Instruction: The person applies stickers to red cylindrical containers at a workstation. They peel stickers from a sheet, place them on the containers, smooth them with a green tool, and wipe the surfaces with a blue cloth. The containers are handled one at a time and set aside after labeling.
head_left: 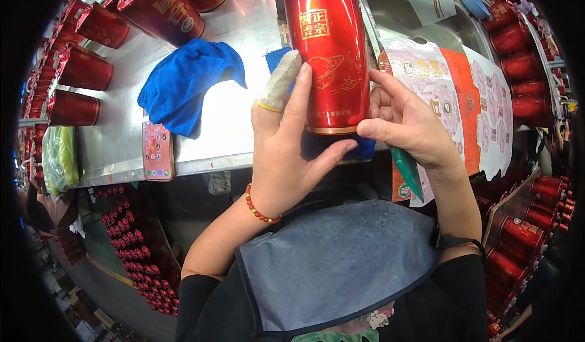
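Upright between my hands is a glossy red bottle (332, 55) with gold print and a gold band at its base. My left hand (280, 128) presses its fingers along the bottle's left side, the thumb reaching below the base. A pale cloth finger sleeve (281, 81) covers one of its fingers, and a beaded bracelet (258, 209) circles the wrist. On the other side, my right hand (408, 113) grips the bottle's lower right with thumb and curled fingers. A green pointed scraper-like piece (407, 172) sticks out under that palm; its upper end is hidden.
A blue cloth (189, 83) and a phone (158, 153) lie on the metal table (225, 141). Printed decal sheets (460, 98) cover its right part, before a sink (396, 13). Red bottles (85, 67) stand at left; racked ones (518, 238) line the right.
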`<state>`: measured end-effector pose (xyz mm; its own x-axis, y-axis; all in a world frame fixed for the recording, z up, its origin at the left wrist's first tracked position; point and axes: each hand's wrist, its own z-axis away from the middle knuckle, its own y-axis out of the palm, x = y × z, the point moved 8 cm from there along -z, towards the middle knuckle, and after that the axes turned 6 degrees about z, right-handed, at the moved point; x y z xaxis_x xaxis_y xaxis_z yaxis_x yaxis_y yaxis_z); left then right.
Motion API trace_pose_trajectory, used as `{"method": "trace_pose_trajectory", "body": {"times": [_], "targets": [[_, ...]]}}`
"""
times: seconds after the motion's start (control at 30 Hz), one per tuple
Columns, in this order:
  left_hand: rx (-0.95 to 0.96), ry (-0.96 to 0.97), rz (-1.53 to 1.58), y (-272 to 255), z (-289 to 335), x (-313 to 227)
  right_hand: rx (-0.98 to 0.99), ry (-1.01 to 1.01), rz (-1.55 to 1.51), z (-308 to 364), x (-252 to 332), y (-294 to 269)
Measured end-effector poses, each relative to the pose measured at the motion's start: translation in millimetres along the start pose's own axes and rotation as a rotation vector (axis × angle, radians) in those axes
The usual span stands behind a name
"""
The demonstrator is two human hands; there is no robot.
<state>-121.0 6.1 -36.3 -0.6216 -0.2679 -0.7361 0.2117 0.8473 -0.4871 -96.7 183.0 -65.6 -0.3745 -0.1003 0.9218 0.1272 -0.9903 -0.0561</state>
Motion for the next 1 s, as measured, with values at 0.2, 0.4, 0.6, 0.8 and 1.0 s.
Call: {"method": "trace_pose_trajectory", "body": {"times": [0.2,0.4,0.6,0.8,1.0], "targets": [[-0.038,0.033,-0.101,1,1,-2,-0.020,-0.068,0.126,0,9,5],[-0.056,0.075,-0.158,-1,-1,-4,-0.021,-0.049,0.092,1,8,3],[-0.032,0.007,0.006,-1,7,14,-0.004,-0.058,-0.034,0,9,-7],[0.047,-0.026,0.039,-2,5,13,-0.010,-0.065,0.022,4,10,0],[0.047,-0.018,0.012,0,7,14,-0.045,-0.106,0.065,2,8,1]]}}
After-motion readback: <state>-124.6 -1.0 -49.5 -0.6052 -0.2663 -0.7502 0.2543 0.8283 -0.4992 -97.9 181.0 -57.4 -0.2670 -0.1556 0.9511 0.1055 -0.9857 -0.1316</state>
